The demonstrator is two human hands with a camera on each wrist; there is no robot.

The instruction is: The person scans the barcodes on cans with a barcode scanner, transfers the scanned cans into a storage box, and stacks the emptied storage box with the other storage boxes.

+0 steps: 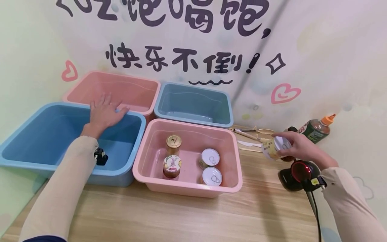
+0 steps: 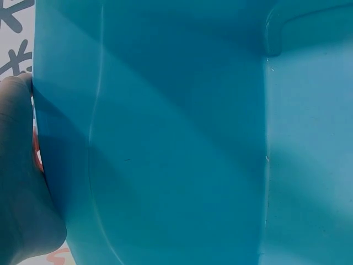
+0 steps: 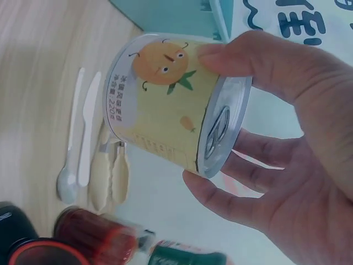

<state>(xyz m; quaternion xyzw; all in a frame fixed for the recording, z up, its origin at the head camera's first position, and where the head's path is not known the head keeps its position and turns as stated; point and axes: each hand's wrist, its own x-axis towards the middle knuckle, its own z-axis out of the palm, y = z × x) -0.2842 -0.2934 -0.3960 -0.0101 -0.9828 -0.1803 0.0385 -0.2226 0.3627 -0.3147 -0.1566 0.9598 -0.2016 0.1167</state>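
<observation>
A person sits at a pale wood-grain table (image 1: 187,215) set against a wall printed with dark brush lettering and pink hearts. Four smooth, rectangular plastic tubs with rounded rims stand on it in two rows: two blue, two pink.

At far left, the left hand (image 1: 104,112) lies flat on the back rim of the large blue tub (image 1: 27,148), fingers straight and spread, gripping nothing. From the left wrist view only the glossy blue wall and the edge of the palm show. Behind it stands a pink tub (image 1: 90,85), and to that one's right a smaller blue tub (image 1: 220,101).

In the middle, the front pink tub (image 1: 145,154) holds four containers: two glass jars (image 1: 172,166) with round lids, one behind the other, and two short metal cans (image 1: 211,176) with silver pull-tab tops.

Farther right, a few pale plastic utensils (image 1: 251,143) lie on the table, including a spoon and a knife.

The right hand (image 1: 297,146) holds a fifth container, a short round can (image 3: 165,113) with a yellow label showing a cartoon orange, tilted on its side in the air above the table; thumb and fingers curl around it. Just below sits a black scanner (image 1: 299,173) with a red glowing window, and behind it lies what seems to be a dark bottle (image 1: 317,129) with an orange cap.
</observation>
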